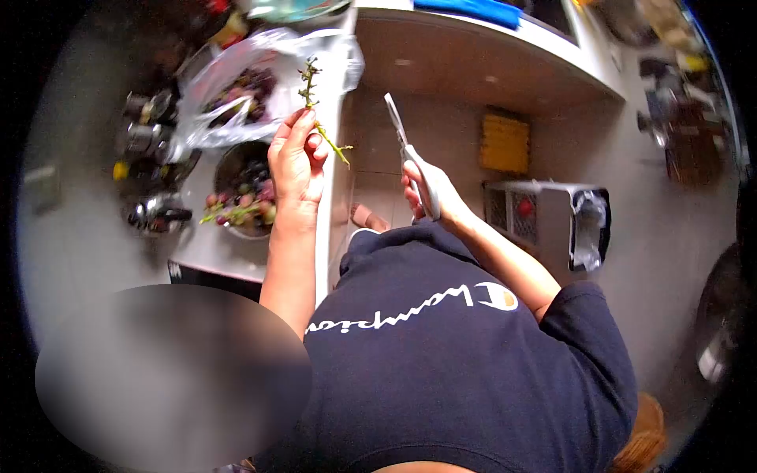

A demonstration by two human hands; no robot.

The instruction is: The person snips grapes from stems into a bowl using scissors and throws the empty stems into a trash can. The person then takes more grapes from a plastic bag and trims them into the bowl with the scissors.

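Note:
Between the fingers of my left hand (298,162) is a bare green grape stem (308,85), with its lower end sticking out toward the right. My right hand (432,185) grips a pair of scissors (398,126) by the pale handles, blades pointing up and apart from the stem. Left of my left hand, a bowl (251,230) on the counter holds dark and reddish grapes (254,175); another green stem (233,214) lies over its near side. Beyond it, a thin white plastic bag (197,93) lies open with more grapes (251,91) inside.
The white counter edge (335,158) runs along my left side. Jars (158,211) stand at its far left. On the floor to the right are a bin with a liner (587,229) and a yellow box-like thing (505,142). A blue cloth-like item (469,11) lies at the top.

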